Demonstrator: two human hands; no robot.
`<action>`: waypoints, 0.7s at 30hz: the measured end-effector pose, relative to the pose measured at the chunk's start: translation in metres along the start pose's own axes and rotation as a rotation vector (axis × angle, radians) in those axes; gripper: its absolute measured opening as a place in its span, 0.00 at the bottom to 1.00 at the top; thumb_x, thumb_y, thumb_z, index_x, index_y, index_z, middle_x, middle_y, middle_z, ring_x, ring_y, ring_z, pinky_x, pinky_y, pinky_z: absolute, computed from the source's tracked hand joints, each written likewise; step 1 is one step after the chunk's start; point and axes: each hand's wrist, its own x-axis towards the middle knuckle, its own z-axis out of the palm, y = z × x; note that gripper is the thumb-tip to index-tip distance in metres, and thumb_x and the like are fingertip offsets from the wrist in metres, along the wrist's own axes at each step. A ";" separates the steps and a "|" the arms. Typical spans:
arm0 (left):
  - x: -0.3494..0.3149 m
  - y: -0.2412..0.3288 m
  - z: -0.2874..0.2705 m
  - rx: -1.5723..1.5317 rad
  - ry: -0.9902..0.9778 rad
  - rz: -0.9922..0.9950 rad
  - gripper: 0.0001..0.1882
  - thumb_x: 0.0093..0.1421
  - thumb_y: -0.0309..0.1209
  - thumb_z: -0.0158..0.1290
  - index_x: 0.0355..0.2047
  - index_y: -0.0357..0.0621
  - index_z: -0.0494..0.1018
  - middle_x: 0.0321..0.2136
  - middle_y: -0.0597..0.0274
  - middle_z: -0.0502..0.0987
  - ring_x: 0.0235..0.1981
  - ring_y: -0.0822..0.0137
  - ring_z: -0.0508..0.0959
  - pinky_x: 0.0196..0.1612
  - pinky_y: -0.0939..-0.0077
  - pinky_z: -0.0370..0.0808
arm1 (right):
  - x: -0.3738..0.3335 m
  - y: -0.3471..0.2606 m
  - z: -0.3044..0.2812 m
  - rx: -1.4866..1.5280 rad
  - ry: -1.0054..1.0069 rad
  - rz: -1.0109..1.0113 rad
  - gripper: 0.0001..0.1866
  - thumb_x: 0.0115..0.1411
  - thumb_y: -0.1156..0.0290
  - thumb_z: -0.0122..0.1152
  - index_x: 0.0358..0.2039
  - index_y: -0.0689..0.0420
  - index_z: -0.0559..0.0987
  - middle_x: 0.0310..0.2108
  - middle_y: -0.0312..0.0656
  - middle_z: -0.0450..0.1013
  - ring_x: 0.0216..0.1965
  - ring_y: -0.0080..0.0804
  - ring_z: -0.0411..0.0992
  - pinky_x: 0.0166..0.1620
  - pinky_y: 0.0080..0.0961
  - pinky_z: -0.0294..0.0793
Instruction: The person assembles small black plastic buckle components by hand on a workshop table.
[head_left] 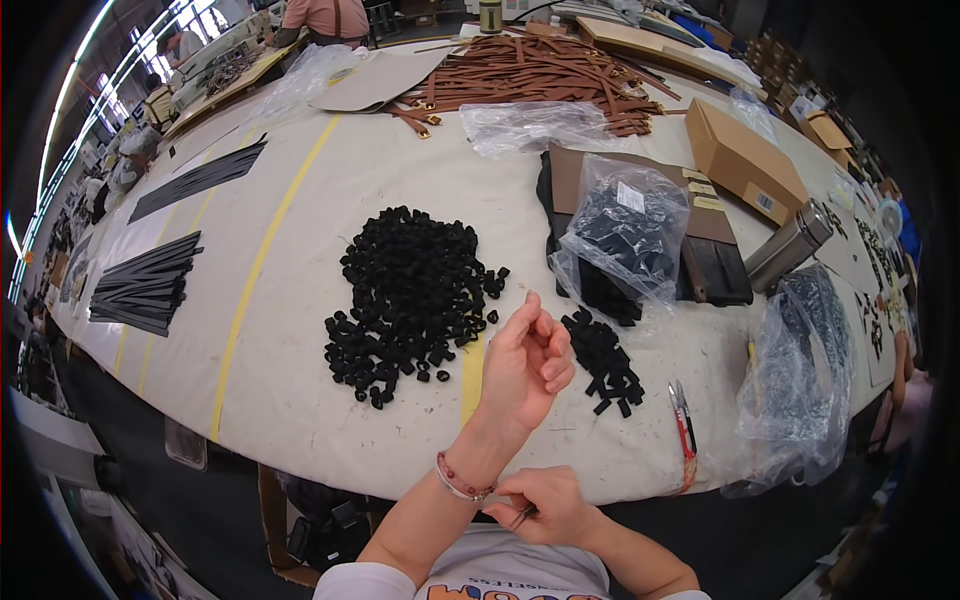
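Observation:
My left hand (527, 365) is raised over the table's near side, palm turned up and fingers loosely bent, with nothing visible in it. At my left wrist is a bracelet (458, 484) of reddish beads and a pale band. My right hand (552, 505) pinches at this bracelet with thumb and forefinger; a small dark thing shows by its curled fingers, too small to name. Left of my left hand lies a large heap of small black loops (410, 280). Just to its right is a smaller pile of short black pieces (605, 365).
Red-handled thread snips (684, 420) lie near the front edge, beside a clear plastic bag (800, 380). Farther back are another bag (625, 220), a steel flask (790, 245), a cardboard box (745, 160) and brown buckled straps (540, 75). Black strips (148, 283) lie left.

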 end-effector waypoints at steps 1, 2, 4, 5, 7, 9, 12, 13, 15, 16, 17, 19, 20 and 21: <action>0.000 -0.001 0.002 -0.001 -0.004 -0.004 0.17 0.59 0.40 0.40 0.16 0.47 0.60 0.12 0.63 0.64 0.08 0.75 0.58 0.09 0.85 0.53 | -0.001 0.001 0.003 -0.005 0.003 0.001 0.09 0.44 0.72 0.62 0.25 0.58 0.71 0.11 0.37 0.64 0.10 0.27 0.63 0.15 0.20 0.61; -0.001 -0.002 0.005 0.076 0.024 0.051 0.17 0.59 0.41 0.40 0.16 0.46 0.60 0.12 0.63 0.64 0.07 0.76 0.58 0.09 0.84 0.53 | -0.002 0.003 0.006 0.108 -0.025 0.155 0.08 0.46 0.70 0.61 0.24 0.58 0.71 0.13 0.37 0.66 0.11 0.28 0.64 0.16 0.20 0.62; -0.002 -0.003 0.008 0.152 0.043 0.103 0.18 0.59 0.41 0.41 0.16 0.45 0.59 0.12 0.63 0.63 0.07 0.76 0.58 0.09 0.84 0.53 | -0.002 0.004 0.006 0.215 -0.046 0.307 0.08 0.47 0.69 0.60 0.24 0.59 0.72 0.14 0.38 0.67 0.12 0.28 0.65 0.17 0.21 0.63; -0.004 -0.003 0.008 0.193 0.052 0.124 0.18 0.59 0.41 0.40 0.16 0.46 0.58 0.11 0.63 0.63 0.07 0.76 0.57 0.09 0.84 0.52 | 0.001 0.003 0.003 0.238 -0.123 0.363 0.08 0.48 0.68 0.59 0.24 0.58 0.72 0.15 0.39 0.69 0.13 0.30 0.66 0.18 0.22 0.64; -0.009 0.000 0.002 0.237 -0.010 0.135 0.15 0.59 0.38 0.41 0.18 0.44 0.62 0.12 0.63 0.65 0.08 0.75 0.61 0.10 0.84 0.56 | 0.007 -0.004 -0.008 0.249 -0.199 0.411 0.08 0.49 0.67 0.58 0.24 0.58 0.72 0.17 0.40 0.70 0.15 0.31 0.68 0.19 0.22 0.65; -0.004 0.003 -0.017 0.837 -0.060 0.349 0.12 0.58 0.35 0.42 0.21 0.42 0.64 0.12 0.62 0.66 0.09 0.74 0.63 0.12 0.84 0.59 | 0.010 -0.009 -0.026 -0.160 -0.296 0.325 0.08 0.46 0.70 0.60 0.25 0.60 0.73 0.20 0.43 0.71 0.16 0.31 0.69 0.22 0.19 0.68; 0.002 0.007 -0.023 1.849 -0.097 0.666 0.06 0.53 0.28 0.48 0.29 0.38 0.68 0.18 0.58 0.71 0.18 0.68 0.71 0.23 0.79 0.68 | 0.016 0.010 -0.057 -0.529 0.068 0.229 0.07 0.46 0.70 0.59 0.25 0.60 0.74 0.20 0.43 0.71 0.17 0.33 0.70 0.21 0.23 0.67; 0.011 0.004 -0.031 1.987 -0.155 0.772 0.07 0.51 0.28 0.49 0.30 0.38 0.68 0.21 0.58 0.72 0.22 0.65 0.72 0.26 0.76 0.69 | 0.019 0.017 -0.068 -0.642 0.136 0.245 0.07 0.46 0.70 0.58 0.25 0.59 0.74 0.19 0.43 0.71 0.17 0.35 0.70 0.21 0.24 0.67; 0.022 -0.002 -0.034 2.147 -0.264 0.703 0.14 0.50 0.31 0.51 0.35 0.37 0.67 0.32 0.54 0.72 0.35 0.58 0.71 0.36 0.69 0.68 | 0.020 0.033 -0.084 -0.735 0.163 0.242 0.07 0.46 0.70 0.58 0.25 0.59 0.74 0.19 0.44 0.71 0.18 0.36 0.70 0.22 0.25 0.67; 0.026 -0.006 -0.035 2.150 -0.258 0.714 0.14 0.50 0.31 0.51 0.35 0.37 0.67 0.32 0.54 0.72 0.35 0.58 0.71 0.36 0.69 0.68 | 0.021 0.035 -0.088 -0.813 0.183 0.238 0.07 0.46 0.70 0.57 0.26 0.59 0.74 0.19 0.44 0.71 0.18 0.37 0.70 0.23 0.27 0.67; 0.033 -0.011 -0.039 2.135 -0.336 0.800 0.16 0.50 0.33 0.50 0.37 0.36 0.66 0.35 0.52 0.70 0.38 0.57 0.70 0.39 0.69 0.67 | 0.021 0.034 -0.091 -0.811 0.183 0.229 0.07 0.46 0.70 0.57 0.26 0.59 0.74 0.19 0.44 0.71 0.18 0.37 0.70 0.23 0.27 0.67; 0.042 -0.017 -0.039 2.097 -0.456 0.807 0.23 0.50 0.37 0.50 0.41 0.32 0.62 0.42 0.48 0.65 0.44 0.53 0.65 0.47 0.67 0.61 | 0.019 0.034 -0.097 -0.883 0.161 0.406 0.07 0.47 0.69 0.56 0.26 0.58 0.73 0.20 0.44 0.71 0.20 0.40 0.70 0.24 0.32 0.67; 0.045 -0.019 -0.039 2.100 -0.453 0.808 0.23 0.50 0.37 0.50 0.41 0.32 0.62 0.42 0.48 0.65 0.44 0.53 0.65 0.47 0.67 0.61 | 0.018 0.035 -0.100 -0.881 0.160 0.403 0.07 0.47 0.69 0.56 0.26 0.58 0.73 0.20 0.44 0.71 0.20 0.40 0.70 0.24 0.32 0.67; 0.049 -0.020 -0.040 2.089 -0.469 0.852 0.23 0.50 0.38 0.50 0.41 0.33 0.62 0.42 0.49 0.65 0.45 0.54 0.65 0.47 0.67 0.61 | 0.015 0.036 -0.102 -0.860 0.177 0.420 0.07 0.47 0.69 0.55 0.26 0.58 0.73 0.20 0.44 0.71 0.20 0.41 0.70 0.24 0.33 0.67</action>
